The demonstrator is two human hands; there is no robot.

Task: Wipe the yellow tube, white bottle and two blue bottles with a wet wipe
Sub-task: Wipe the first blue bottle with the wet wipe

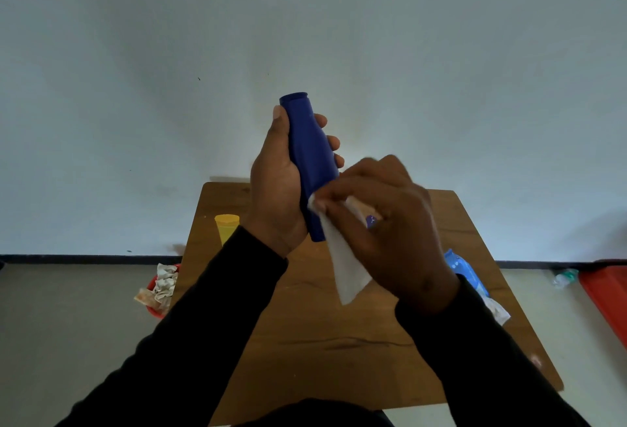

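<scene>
Left hand (276, 182) wraps around a blue bottle (310, 161), thumb up along the near side, fingertips curling round the far side, and the bottle is held upright in the air above the table, cap end at the top. Right hand (383, 219) pinches a white wet wipe (346, 267) between thumb and fingers and presses its top corner against the bottle's lower right side; the rest of the wipe hangs down loose in a long tapering flap. Both arms come up from the bottom of the view in black sleeves (217, 321).

Down below, the wooden table (305, 341) sits against a pale wall. At its far left corner stands the yellow tube (226, 227), upright, well apart from the hands, its lower part cut off by the left sleeve. Just under the right hand's fingers a small bit of something purple-blue (371, 221) peeks out; too little shows to tell what it is. On the table's right edge lies a blue pack of wipes (466, 272), partly hidden behind the right wrist. On the floor to the left of the table, a red bin (153, 307) holds crumpled used wipes (166, 284). At the far right of the floor, a red tray-like thing (607, 297) runs out of view.
</scene>
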